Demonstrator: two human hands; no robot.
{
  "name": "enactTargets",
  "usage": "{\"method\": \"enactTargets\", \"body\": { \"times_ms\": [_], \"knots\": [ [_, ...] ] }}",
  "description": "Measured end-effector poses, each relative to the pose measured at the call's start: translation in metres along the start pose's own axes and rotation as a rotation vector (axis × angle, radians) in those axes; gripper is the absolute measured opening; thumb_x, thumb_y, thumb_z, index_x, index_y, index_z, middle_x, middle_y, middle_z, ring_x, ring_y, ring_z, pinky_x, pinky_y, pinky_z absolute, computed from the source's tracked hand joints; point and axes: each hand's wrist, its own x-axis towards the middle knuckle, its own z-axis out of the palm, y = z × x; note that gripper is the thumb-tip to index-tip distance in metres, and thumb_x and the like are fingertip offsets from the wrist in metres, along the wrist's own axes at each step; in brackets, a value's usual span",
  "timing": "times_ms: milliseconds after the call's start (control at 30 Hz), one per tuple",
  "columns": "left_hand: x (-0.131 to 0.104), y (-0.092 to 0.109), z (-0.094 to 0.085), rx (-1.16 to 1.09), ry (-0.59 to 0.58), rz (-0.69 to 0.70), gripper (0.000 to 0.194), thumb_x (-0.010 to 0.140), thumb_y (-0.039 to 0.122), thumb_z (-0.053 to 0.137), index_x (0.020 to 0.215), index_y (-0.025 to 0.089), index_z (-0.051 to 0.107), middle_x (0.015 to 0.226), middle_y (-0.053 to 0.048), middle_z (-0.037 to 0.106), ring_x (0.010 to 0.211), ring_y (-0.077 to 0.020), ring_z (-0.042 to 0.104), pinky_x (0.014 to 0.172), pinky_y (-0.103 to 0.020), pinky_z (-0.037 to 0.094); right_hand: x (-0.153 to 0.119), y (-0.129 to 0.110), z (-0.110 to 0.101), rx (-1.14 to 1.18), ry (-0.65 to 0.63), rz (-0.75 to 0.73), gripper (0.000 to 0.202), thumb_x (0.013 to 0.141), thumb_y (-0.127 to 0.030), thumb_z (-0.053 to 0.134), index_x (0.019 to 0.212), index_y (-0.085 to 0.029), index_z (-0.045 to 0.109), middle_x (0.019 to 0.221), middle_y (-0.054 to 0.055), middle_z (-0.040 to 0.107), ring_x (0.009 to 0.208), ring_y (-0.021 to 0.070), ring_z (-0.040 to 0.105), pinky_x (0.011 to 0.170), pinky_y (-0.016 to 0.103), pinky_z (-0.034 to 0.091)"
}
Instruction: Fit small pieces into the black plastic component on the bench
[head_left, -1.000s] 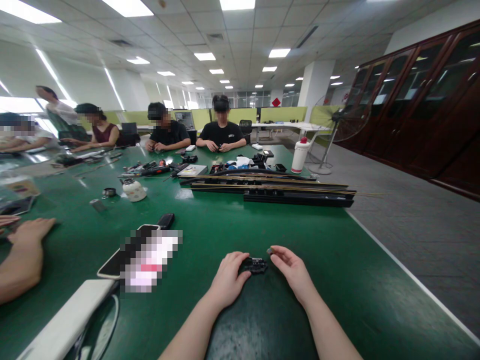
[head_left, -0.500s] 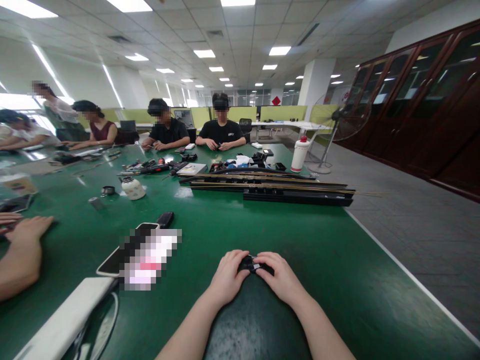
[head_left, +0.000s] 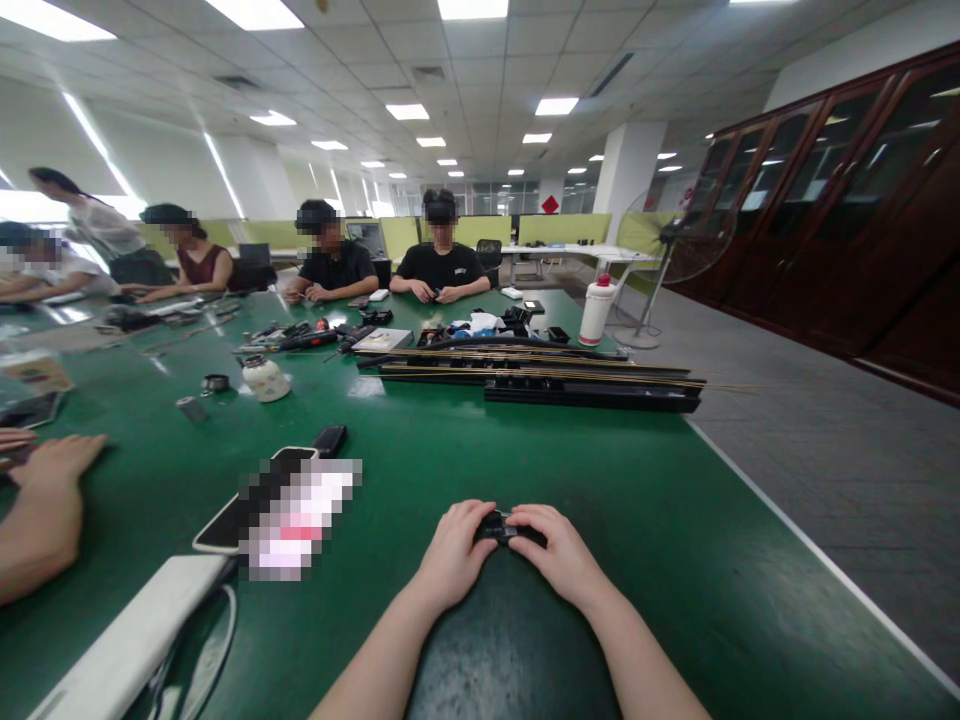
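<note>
Between my two hands is a small black plastic part (head_left: 496,525), held low over the green table (head_left: 600,470). Fingers and thumb of my left hand (head_left: 457,545) close on its left end. From the other side, my right hand (head_left: 551,550) pinches its right end. My fingers cover much of the part, so I cannot make out its exact kind. Both forearms come in from the bottom edge.
Left of my hands lie a phone (head_left: 255,500), a white power bank-like block (head_left: 135,640) and a cable. Black rails with thin rods (head_left: 592,393) stretch across beyond. A white bottle (head_left: 596,312) stands behind them. At far left rests another person's hand (head_left: 60,460).
My hands keep their place around the black part, which looks slightly turned, its pale patch less visible. In the background at left, a standing person has leaned further left.
</note>
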Motion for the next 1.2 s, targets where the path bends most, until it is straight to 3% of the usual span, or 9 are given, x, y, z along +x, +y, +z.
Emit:
{"method": "enactTargets", "body": {
  "times_ms": [400,700,1200],
  "knots": [
    [-0.0003,-0.0008,0.0013,0.018,0.006,0.011,0.040,0.076,0.016,0.052,0.116,0.023,0.051,0.114,-0.006,0.055,0.108,-0.0205,0.047,0.095,-0.039,0.037,-0.0016,-0.0028,0.0003,-0.083,-0.028,-0.035,0.021,0.067,-0.020,0.064,0.087,-0.026,0.069,0.101,0.006,0.066,0.099,0.0239,0.056,0.091,0.041,0.040],
    [-0.0012,-0.0083,0.0062,-0.001,0.043,0.044,0.042,0.078,0.016,0.050,0.120,0.023,0.047,0.118,-0.007,0.054,0.111,-0.0216,0.046,0.096,-0.043,0.036,-0.0040,0.0046,0.0006,0.002,-0.039,0.037,0.048,0.067,-0.017,0.061,0.114,-0.022,0.055,0.113,0.006,0.060,0.104,0.0199,0.055,0.096,0.037,0.040],
    [0.0005,-0.0061,0.0047,0.006,0.036,0.006,0.036,0.083,0.021,0.046,0.119,0.021,0.047,0.118,-0.006,0.054,0.111,-0.0195,0.046,0.097,-0.040,0.036,-0.0028,0.0043,-0.0003,-0.012,-0.035,0.048,0.035,0.075,-0.023,0.055,0.110,-0.021,0.057,0.111,0.007,0.062,0.104,0.0202,0.056,0.095,0.037,0.041]
  ]
}}
